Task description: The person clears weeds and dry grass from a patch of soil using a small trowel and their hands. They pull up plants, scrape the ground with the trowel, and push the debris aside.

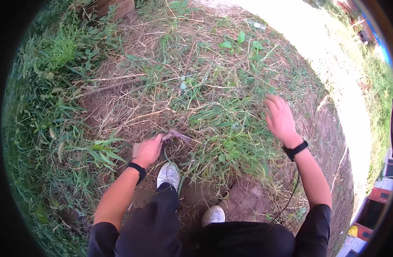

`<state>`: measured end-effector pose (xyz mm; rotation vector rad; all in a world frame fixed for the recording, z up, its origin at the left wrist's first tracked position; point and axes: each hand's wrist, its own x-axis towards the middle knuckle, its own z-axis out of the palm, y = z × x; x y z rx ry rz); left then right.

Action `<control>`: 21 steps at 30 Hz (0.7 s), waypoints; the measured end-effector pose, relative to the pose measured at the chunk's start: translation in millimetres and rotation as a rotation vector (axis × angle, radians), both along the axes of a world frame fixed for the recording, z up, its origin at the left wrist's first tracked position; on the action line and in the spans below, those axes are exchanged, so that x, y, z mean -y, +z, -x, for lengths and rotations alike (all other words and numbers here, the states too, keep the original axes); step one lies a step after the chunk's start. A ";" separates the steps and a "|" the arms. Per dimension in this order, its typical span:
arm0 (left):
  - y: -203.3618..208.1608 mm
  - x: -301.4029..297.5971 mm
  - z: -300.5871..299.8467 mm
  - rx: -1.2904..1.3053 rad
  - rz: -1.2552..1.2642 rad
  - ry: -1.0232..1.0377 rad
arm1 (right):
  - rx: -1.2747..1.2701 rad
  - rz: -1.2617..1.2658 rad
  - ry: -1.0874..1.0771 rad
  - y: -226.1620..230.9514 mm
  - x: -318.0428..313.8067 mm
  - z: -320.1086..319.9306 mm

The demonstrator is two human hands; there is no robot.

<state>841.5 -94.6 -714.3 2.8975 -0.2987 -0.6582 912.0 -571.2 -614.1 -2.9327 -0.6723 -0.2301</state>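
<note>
Weedy ground (140,98) borders a bright path (329,51). Beside a green grass clump (230,152), the left hand (147,150) grips a small bladed tool (179,135); the right hand (281,118), fingers loosely bent, appears empty. Bare soil (245,197) seems already worked; the clump seems left undone.
</note>
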 end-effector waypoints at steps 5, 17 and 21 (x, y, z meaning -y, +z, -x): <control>-5.0 -31.7 34.3 0.029 0.066 0.061 | 0.004 -0.115 0.313 -67.7 -183.3 -119.3; 27.8 -103.1 121.3 -0.134 0.046 0.244 | -0.569 0.228 0.102 -174.8 -297.2 -214.5; 25.4 -105.8 125.2 -0.089 0.048 0.232 | -0.560 0.465 0.137 -173.5 -304.2 -199.1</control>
